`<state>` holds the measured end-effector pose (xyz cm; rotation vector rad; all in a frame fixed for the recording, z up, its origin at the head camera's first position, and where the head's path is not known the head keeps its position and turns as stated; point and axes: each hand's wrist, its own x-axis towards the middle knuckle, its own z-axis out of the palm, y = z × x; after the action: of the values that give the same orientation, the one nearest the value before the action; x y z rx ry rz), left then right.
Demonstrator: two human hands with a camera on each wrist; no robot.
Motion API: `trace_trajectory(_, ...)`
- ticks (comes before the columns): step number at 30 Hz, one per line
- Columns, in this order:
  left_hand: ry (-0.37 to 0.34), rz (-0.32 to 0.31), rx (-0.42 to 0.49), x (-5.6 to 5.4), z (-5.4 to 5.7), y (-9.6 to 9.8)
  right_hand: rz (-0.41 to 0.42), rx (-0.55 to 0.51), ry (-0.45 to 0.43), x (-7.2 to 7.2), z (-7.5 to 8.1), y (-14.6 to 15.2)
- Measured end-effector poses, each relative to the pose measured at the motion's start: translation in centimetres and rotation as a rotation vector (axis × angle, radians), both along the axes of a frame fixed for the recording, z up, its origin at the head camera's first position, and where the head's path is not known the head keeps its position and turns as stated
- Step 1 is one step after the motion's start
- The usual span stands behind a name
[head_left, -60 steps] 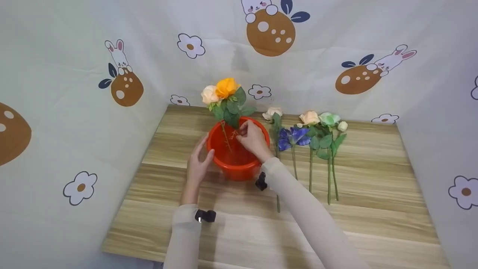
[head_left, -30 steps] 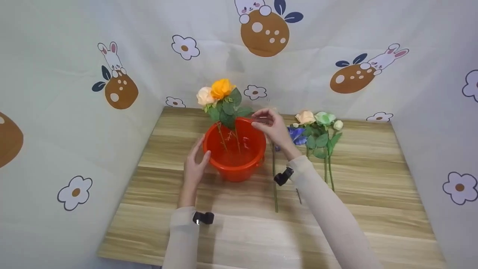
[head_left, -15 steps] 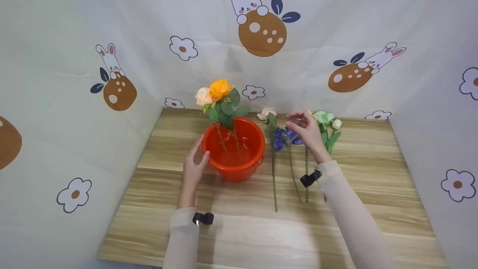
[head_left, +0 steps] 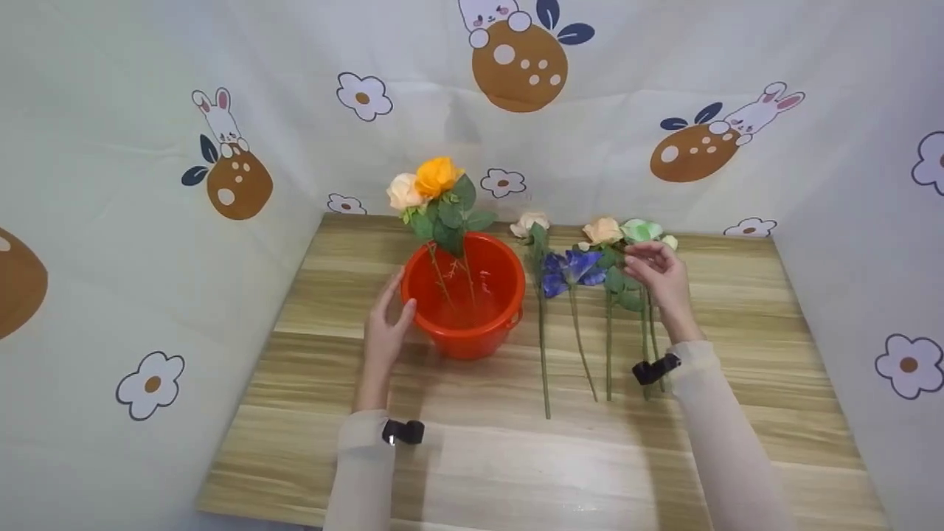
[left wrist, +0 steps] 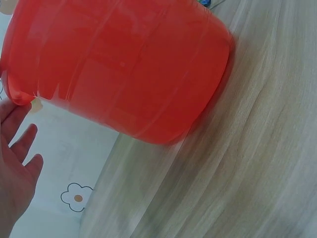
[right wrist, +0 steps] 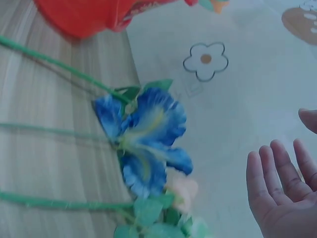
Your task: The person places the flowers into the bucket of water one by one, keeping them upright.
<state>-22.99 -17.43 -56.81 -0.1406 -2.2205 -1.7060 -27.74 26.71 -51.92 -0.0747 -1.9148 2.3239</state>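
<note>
A red bucket (head_left: 472, 343) stands on the table, with a yellow-orange rose (head_left: 438, 177) and a cream rose (head_left: 405, 192) upright in it, their stems leaning on its inside. My left hand (head_left: 385, 328) rests against the bucket's left rim with thumb and fingers spread, as the left wrist view also shows. Over the green flower (head_left: 641, 230) and its leaves hovers my right hand (head_left: 664, 284), fingers loosely bent and holding nothing. In the right wrist view that hand (right wrist: 285, 198) is apart from the blue-purple flower (right wrist: 148, 139).
Lying right of the bucket are a pale rose (head_left: 532, 223), a blue-purple flower (head_left: 572, 270) and a peach rose (head_left: 602, 229), stems toward the front. A white bud (head_left: 670, 242) sits beside the green flower. A printed cloth (head_left: 428, 133) hangs behind the wooden table (head_left: 516, 464).
My right hand has let go of the yellow-orange rose's stem in the bucket and moved right, past the blue-purple flower, to above the green flower. The left hand has stayed at the rim.
</note>
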Motion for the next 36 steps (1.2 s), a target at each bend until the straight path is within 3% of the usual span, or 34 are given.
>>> trace_trajectory(15,-0.017,0.001,-0.003,0.0,0.1,0.0,-0.12,-0.09,-0.086,1.9,-3.5,5.1)
trace_trajectory(20,-0.031,0.003,-0.022,0.0,0.2,0.0,-0.153,-0.074,-0.136,2.2,-5.1,6.1)
trace_trajectory(28,-0.024,-0.009,-0.012,1.5,3.5,0.9,-0.143,0.015,-0.232,2.6,-7.3,7.0)
trace_trajectory(36,-0.013,-0.008,-0.006,1.7,3.7,1.0,-0.11,-0.022,-0.301,2.8,-9.0,7.4)
